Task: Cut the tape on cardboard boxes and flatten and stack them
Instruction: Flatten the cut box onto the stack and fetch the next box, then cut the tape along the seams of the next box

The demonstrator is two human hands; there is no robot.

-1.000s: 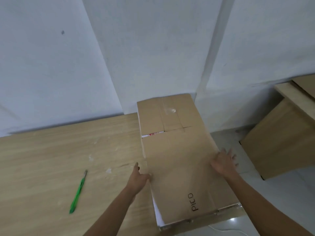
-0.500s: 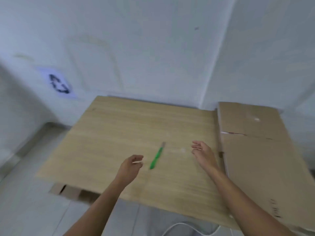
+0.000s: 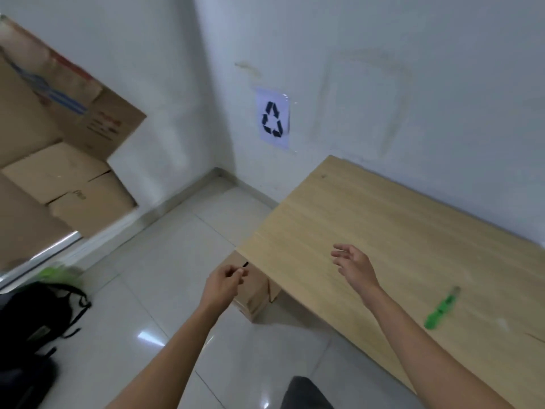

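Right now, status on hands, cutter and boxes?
Right hand open over table. Left hand curled, hold unclear. Green cutter on table, untouched. Boxes stacked far left; black bag on floor.

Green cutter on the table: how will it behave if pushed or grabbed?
The green cutter looks slim, so probably light and stiff. Lying flat on the smooth table, it would likely slide or spin when pushed, not tip. Blur hides whether its body is round enough to roll.
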